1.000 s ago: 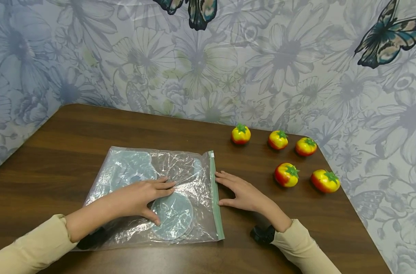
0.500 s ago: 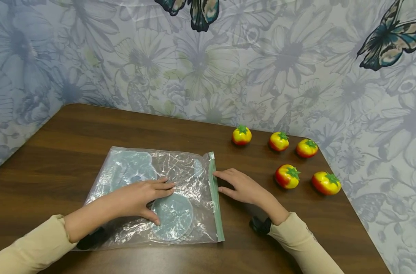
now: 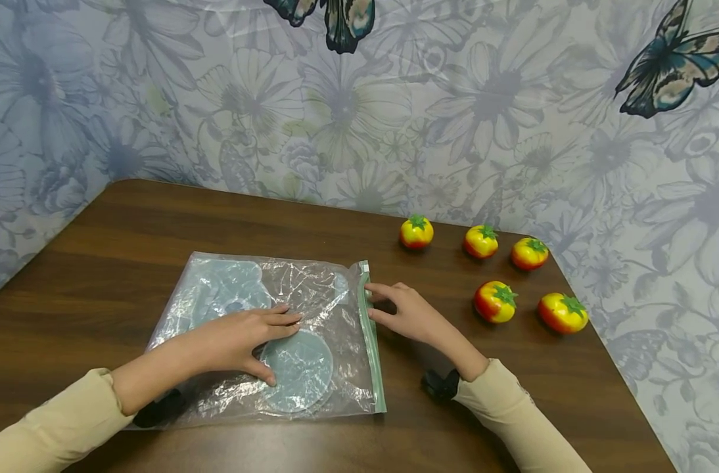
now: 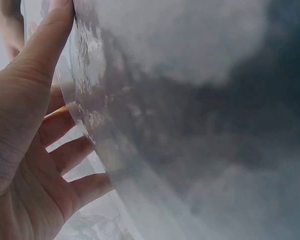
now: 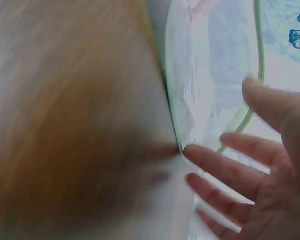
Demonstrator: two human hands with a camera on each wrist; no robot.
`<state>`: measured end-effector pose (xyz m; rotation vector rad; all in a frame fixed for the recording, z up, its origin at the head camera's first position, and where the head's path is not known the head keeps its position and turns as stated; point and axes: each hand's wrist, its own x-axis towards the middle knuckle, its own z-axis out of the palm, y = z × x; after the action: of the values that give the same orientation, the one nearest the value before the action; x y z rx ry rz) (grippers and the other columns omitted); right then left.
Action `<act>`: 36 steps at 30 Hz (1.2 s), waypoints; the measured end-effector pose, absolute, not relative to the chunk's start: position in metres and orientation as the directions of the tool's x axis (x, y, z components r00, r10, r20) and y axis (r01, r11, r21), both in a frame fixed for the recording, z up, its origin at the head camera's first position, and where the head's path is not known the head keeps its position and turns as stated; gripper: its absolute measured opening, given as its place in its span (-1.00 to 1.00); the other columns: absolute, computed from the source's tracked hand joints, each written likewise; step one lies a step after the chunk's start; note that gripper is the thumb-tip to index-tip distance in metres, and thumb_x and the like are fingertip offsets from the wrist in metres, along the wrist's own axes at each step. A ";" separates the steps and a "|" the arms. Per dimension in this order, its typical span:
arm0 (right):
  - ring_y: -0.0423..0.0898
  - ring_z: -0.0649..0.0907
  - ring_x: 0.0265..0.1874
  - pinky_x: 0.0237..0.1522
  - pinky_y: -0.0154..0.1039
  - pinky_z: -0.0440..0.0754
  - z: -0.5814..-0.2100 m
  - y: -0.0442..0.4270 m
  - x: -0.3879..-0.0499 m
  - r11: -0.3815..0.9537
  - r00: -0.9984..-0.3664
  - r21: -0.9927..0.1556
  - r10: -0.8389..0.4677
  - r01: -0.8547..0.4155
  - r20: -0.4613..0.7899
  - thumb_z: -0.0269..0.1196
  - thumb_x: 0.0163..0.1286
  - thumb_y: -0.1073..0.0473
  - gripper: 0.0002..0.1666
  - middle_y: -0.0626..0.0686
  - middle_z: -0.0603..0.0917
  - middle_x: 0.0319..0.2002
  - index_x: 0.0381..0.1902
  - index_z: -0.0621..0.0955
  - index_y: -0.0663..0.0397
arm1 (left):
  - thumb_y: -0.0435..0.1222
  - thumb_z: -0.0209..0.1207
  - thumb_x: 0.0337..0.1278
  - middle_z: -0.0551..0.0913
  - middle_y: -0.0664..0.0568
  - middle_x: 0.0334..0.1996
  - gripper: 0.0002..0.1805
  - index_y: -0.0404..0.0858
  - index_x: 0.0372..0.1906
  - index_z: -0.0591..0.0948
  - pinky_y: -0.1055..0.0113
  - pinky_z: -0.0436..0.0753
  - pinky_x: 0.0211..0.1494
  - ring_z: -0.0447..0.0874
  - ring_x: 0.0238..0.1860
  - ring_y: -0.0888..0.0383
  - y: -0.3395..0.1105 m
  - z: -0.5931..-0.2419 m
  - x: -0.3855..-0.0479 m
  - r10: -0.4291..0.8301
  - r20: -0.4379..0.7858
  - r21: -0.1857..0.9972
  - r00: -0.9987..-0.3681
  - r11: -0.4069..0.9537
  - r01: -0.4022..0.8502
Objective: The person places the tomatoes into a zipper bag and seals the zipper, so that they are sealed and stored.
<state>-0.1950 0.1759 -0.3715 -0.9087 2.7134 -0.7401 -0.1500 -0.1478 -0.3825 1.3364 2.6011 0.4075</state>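
In the head view, one clear plastic bag (image 3: 350,355) lies flat on the desk (image 3: 99,263), its green strip (image 3: 374,348) at the side nearest the right hand (image 3: 409,312). Inside are a round pale disc (image 3: 306,378) and a larger pale piece (image 3: 229,282) with a lobed outline; glare and the left forearm hide part of them, so the full count cannot be told. The left hand (image 3: 247,340) rests on the bag, fingers straight, thumb held apart. The right hand's thumb and index finger reach the strip; whether they touch it is unclear. Five toy tomatoes (image 3: 495,303) sit beyond that hand, three behind and two in front.

In the left wrist view, blurred plastic fills most of the frame; the left fingers are spread, their tips meeting its edge.

In the right wrist view, the right fingers are spread beside clear plastic, where two green edges stand apart; the brown area is blurred.
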 end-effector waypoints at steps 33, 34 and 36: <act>-0.09 0.62 -0.17 -0.18 -0.15 0.54 -0.342 0.134 -0.204 0.850 -0.844 -0.450 -0.437 -0.275 -0.311 0.07 0.25 -0.39 -0.19 -0.02 0.63 -0.07 0.33 0.34 -0.10 | 0.15 0.21 -0.01 0.40 -0.21 0.22 -0.28 -0.29 0.15 0.54 -0.07 0.43 0.08 0.38 0.18 -0.19 -0.132 -0.345 -0.157 0.776 0.104 0.329 -0.622 0.563 0.758; -0.10 0.62 -0.17 -0.17 -0.14 0.54 -0.341 0.133 -0.203 0.851 -0.844 -0.449 -0.436 -0.274 -0.312 0.07 0.26 -0.39 -0.19 -0.02 0.63 -0.07 0.34 0.33 -0.09 | 0.11 0.21 0.04 0.41 -0.20 0.21 -0.32 -0.27 0.17 0.53 -0.07 0.43 0.09 0.39 0.17 -0.16 -0.129 -0.339 -0.160 0.744 0.131 0.376 -0.655 0.574 0.727; -0.10 0.62 -0.16 -0.16 -0.13 0.55 -0.341 0.132 -0.202 0.851 -0.844 -0.447 -0.437 -0.275 -0.312 0.08 0.26 -0.38 -0.19 -0.02 0.64 -0.06 0.34 0.32 -0.08 | 0.08 0.18 0.13 0.45 -0.12 0.19 -0.37 -0.23 0.19 0.52 -0.03 0.42 0.11 0.41 0.17 -0.08 -0.121 -0.329 -0.164 0.677 0.158 0.475 -0.718 0.586 0.657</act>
<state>-0.2018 0.1324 -0.3410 -0.5278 2.6201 -0.5470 -0.1643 -0.1214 -0.3294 1.1625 2.7620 0.8010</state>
